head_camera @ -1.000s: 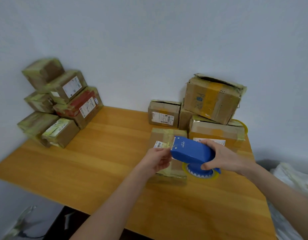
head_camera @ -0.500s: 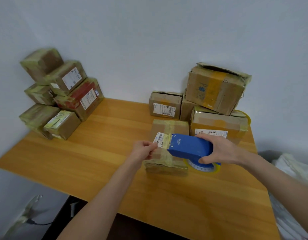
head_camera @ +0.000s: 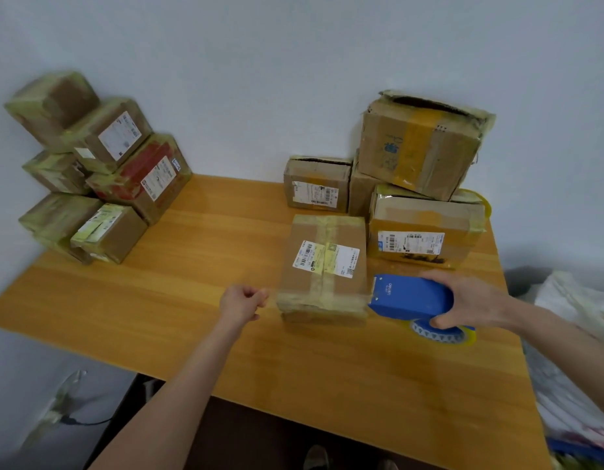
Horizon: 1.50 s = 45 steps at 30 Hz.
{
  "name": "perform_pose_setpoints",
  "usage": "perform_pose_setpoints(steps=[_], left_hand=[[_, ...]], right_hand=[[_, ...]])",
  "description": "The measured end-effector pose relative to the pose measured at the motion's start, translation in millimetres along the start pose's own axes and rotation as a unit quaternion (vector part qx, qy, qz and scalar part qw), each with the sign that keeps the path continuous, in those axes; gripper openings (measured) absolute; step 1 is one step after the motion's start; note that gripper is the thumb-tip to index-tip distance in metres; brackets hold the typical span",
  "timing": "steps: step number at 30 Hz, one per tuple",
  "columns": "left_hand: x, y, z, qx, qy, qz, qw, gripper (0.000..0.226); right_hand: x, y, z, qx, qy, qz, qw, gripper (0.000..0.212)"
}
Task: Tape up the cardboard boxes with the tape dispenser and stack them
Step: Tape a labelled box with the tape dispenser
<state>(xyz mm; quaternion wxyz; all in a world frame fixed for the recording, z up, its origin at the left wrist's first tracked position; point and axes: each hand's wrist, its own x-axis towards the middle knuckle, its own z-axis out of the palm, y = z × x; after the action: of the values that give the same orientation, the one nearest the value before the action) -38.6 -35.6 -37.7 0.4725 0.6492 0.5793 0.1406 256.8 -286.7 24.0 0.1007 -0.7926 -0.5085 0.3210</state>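
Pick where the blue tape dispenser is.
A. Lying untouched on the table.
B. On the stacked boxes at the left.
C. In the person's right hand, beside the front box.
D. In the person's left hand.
C: the right hand grips the blue tape dispenser just right of the front box, while the left hand, fingers curled, is on the box's other side.

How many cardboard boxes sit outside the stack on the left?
5: the taped box at centre; the small box by the wall; a narrow box beside it; the wide labelled box; the torn box on top. More may hide behind.
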Motion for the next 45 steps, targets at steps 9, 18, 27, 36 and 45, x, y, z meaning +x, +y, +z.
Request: perform_pose_setpoints(steps=[9,18,27,36,45], left_hand=[[4.2,-13.0,12.5,0.030,-0.009,-0.022,0.999,0.026],[8.4,-21.0,23.8,-0.028,-0.055,-0.059,0.996,0.025],[13.0,-24.5,1.7,0.333,0.019,0.029,0.942,0.057],[-68.1,8.8,101.6,0.456,-0.135,0.390,0.788,0.079],[-58.0,0.4,107.0,0.529,-0.142,0.366,0.753,0.097]], right_hand=[[14.9,9.2,17.6,-0.012,-0.026,0.033,0.999,0.061],[25.5,5.6,34.1,-0.025,-0.058,0.080,0.995,0.074],[23.3,6.5,40.7,-0.012,-0.035,0.065,0.997,0.066],[20.4,11.5,43.2,-0.015,-0.021,0.029,0.999,0.085],[14.6,31.8,33.4,0.017,-0.032,0.000,0.999,0.080]])
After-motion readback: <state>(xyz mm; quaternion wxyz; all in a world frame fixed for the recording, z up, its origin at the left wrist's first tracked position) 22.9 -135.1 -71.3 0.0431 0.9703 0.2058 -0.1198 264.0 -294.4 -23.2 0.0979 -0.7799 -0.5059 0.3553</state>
